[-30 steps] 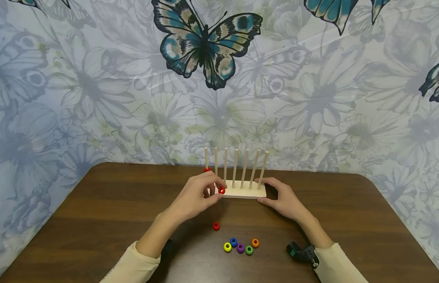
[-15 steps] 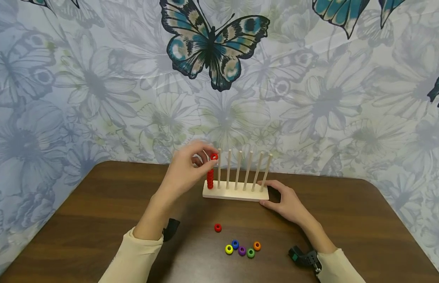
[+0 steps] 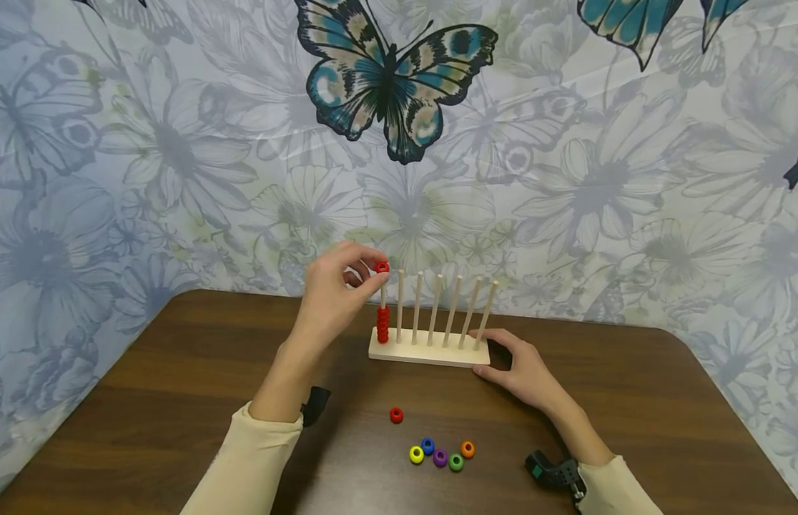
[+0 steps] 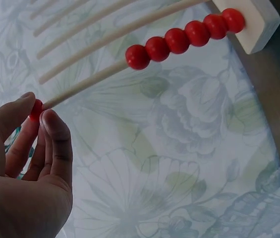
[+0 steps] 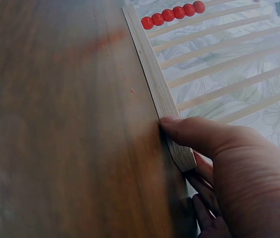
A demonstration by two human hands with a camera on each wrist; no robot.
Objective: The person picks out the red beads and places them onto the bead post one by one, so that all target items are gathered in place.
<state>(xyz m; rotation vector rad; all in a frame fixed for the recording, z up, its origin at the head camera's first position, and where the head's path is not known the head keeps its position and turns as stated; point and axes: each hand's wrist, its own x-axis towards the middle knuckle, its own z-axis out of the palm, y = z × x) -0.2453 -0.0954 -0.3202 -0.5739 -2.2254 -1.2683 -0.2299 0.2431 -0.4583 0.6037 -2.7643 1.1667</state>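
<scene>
My left hand (image 3: 337,290) pinches a red bead (image 3: 382,267) between thumb and fingertips. In the left wrist view that red bead (image 4: 36,110) sits at the tip of the leftmost peg (image 4: 87,84). Lower on the same peg is a stack of several red beads (image 3: 382,325), reaching down to the base. The pale wooden base (image 3: 431,353) bears a row of several upright pegs. At its right end my right hand (image 3: 521,365) grips the base, thumb on the front edge and fingers behind, as the right wrist view also shows.
On the brown table (image 3: 180,400), in front of the base, lie a lone red bead (image 3: 396,415) and a cluster of yellow (image 3: 416,455), blue (image 3: 427,446), purple (image 3: 440,458), green (image 3: 456,462) and orange beads (image 3: 468,449). A butterfly-patterned wall covering (image 3: 244,179) stands behind the table.
My left hand has risen with the red bead from near the base to the top of the leftmost peg. The right hand keeps its grip; the view has shifted slightly.
</scene>
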